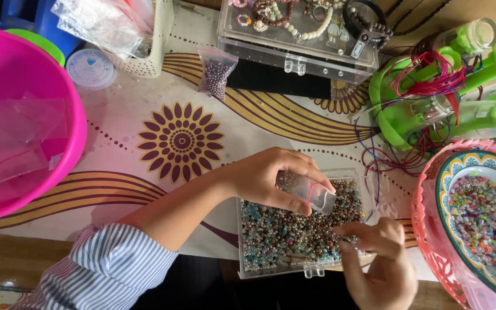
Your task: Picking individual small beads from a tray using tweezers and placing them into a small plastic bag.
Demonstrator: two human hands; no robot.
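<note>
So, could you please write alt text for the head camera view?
The left hand holds a small clear bag over a clear box of mixed beads, while the right hand pinches at the beads. A pink basin sits at the left.

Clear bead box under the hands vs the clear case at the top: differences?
The bead box is open and packed with loose small beads; the top case holds finished bracelets and strung pieces. The bead box sits under the left hand and right hand; the top case is untouched. Both are clear plastic with front latches.
</note>
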